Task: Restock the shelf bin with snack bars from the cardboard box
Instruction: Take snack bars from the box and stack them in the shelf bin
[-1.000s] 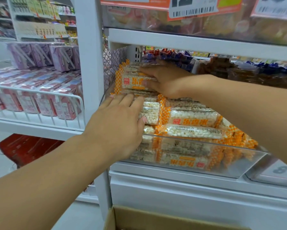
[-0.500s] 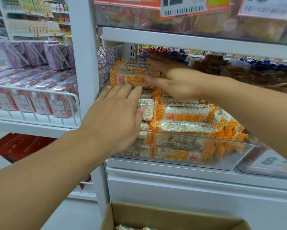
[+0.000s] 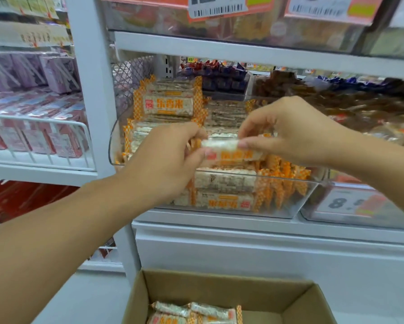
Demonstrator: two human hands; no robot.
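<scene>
Spanning the gap between the two hands, a single snack bar (image 3: 231, 152) was held level above the front half of the clear shelf bin (image 3: 299, 202), its long axis running left to right, parallel to the bin's front wall. The left hand (image 3: 170, 157) was curled round the bar's left end, thumb and fingertips pinching the wrapper; the right hand (image 3: 282, 134) was pinched on the right end from above, with the thumb underneath. The bar was seen to lie directly between the grips, neither hand being clearly nearer the bin, though the right hand was set slightly higher and further in.

Below it, stacked bars (image 3: 224, 183) were laid in the same left-to-right direction against the front wall, and a taller stack (image 3: 168, 104) was stood at the bin's back left corner. It was judged that the held bar needed only to be lowered, without turning, to match the rows beneath. A slot behind the front row, toward the bin's right side, appeared the likeliest landing place, though this could not be confirmed.

More bars (image 3: 194, 312) were left in the cardboard box (image 3: 289, 298) below the shelf, so the restocking was judged unfinished.
</scene>
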